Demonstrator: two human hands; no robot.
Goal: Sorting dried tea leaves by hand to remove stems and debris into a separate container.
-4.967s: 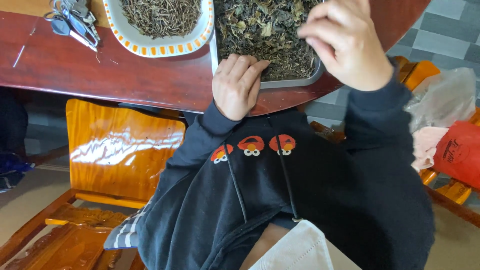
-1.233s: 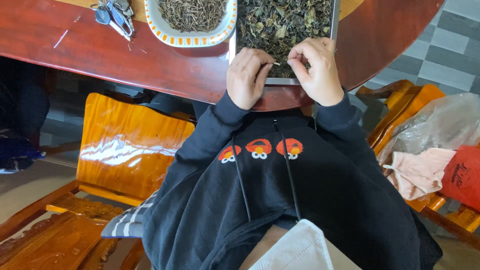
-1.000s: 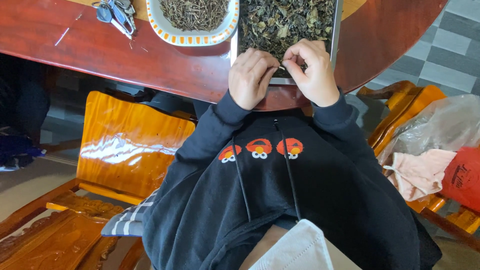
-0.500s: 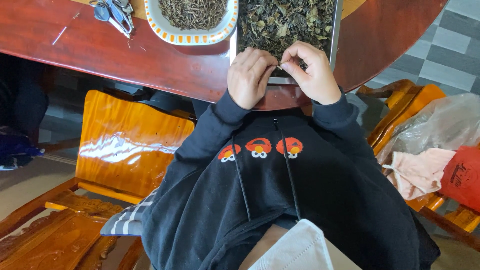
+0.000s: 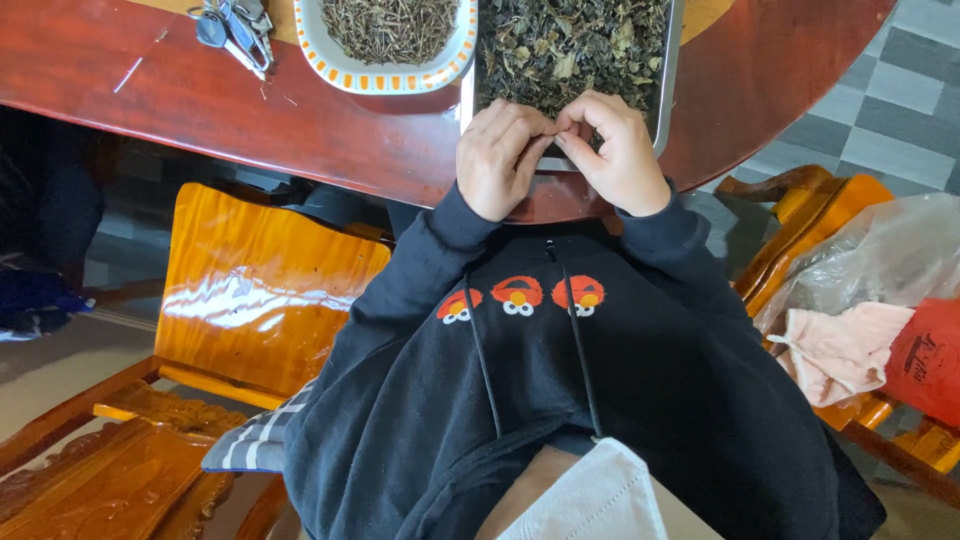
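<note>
A metal tray (image 5: 666, 75) full of dried dark green leaves (image 5: 570, 45) sits at the near edge of a red-brown wooden table (image 5: 180, 95). My left hand (image 5: 497, 158) and my right hand (image 5: 617, 150) rest together over the tray's near rim, fingertips pinched and meeting over a small piece of leaf that is too small to make out clearly. To the left of the tray stands a white oval dish (image 5: 388, 70) with an orange-patterned rim, holding thin dried stems. I wear a black hooded top with red cartoon faces.
A bunch of keys (image 5: 232, 24) lies at the table's far left. A glossy orange wooden chair (image 5: 265, 285) stands to my left. Another wooden chair at right carries a clear plastic bag (image 5: 885, 260), pink cloth (image 5: 850, 345) and a red bag (image 5: 925, 360).
Five seconds ago my right hand was raised above the tray; it has come down and both hands now pinch together at the tray's near rim. Little has moved in the last second.
</note>
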